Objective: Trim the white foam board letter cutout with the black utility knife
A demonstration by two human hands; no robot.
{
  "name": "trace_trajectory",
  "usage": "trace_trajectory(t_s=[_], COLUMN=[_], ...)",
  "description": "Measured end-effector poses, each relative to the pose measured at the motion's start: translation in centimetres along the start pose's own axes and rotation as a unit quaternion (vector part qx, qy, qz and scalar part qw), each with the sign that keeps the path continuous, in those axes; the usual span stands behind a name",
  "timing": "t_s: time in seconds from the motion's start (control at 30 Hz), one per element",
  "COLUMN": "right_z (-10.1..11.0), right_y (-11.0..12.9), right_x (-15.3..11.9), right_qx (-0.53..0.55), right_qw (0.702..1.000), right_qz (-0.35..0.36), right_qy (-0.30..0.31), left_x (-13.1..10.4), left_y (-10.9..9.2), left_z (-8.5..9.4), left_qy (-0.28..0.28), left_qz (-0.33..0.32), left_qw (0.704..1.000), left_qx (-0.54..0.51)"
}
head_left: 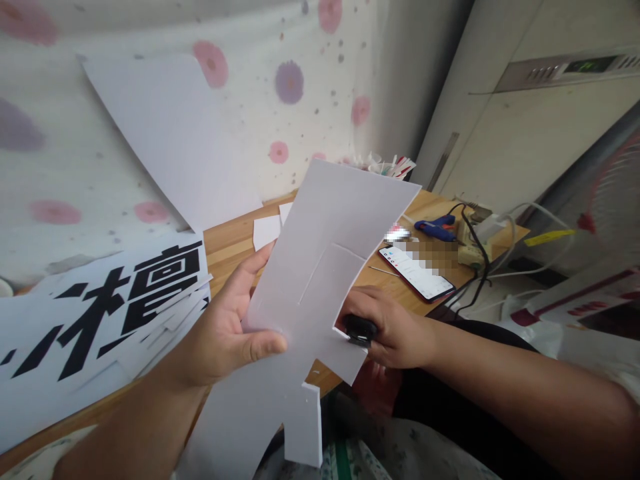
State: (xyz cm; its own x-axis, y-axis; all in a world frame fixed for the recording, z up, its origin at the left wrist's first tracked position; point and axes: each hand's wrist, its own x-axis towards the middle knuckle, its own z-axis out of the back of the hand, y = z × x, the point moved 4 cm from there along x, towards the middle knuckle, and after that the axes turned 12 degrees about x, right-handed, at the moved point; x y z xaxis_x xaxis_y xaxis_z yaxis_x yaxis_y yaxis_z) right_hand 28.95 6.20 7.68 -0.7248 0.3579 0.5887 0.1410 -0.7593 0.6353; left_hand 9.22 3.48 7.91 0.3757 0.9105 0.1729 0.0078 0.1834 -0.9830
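Note:
A white foam-board sheet with cut-out notches is held up at a slant in front of me. My left hand grips its left edge, with the thumb on the face and the fingers behind. A thin L-shaped cut line runs across the upper part. At the right edge, my right hand is closed around a black-handled tool beside a notch. The tool's working end is hidden by the board. Lower down, a notched strip of the board hangs over my lap.
On the wooden table lie a printed sheet with large black characters, white offcuts, a phone and a blue glue gun. A large white sheet leans on the flowered curtain. Cables and a power strip sit right.

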Motion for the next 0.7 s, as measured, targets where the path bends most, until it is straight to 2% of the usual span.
trace_trajectory(t_s=[0.6,0.7], right_z=[-0.38,-0.37], right_y=[-0.15,-0.13], right_x=[-0.02,-0.06], right_qx=[-0.007,-0.004], right_qw=[1.0,1.0], right_qz=[0.026,0.017], right_qy=[0.011,0.009], left_x=[0.29,0.3], left_y=[0.6,0.53], left_z=[0.02,0.19], left_qy=[0.001,-0.014], left_qz=[0.032,0.033], left_qw=[0.999,0.999], left_qx=[-0.007,0.009])
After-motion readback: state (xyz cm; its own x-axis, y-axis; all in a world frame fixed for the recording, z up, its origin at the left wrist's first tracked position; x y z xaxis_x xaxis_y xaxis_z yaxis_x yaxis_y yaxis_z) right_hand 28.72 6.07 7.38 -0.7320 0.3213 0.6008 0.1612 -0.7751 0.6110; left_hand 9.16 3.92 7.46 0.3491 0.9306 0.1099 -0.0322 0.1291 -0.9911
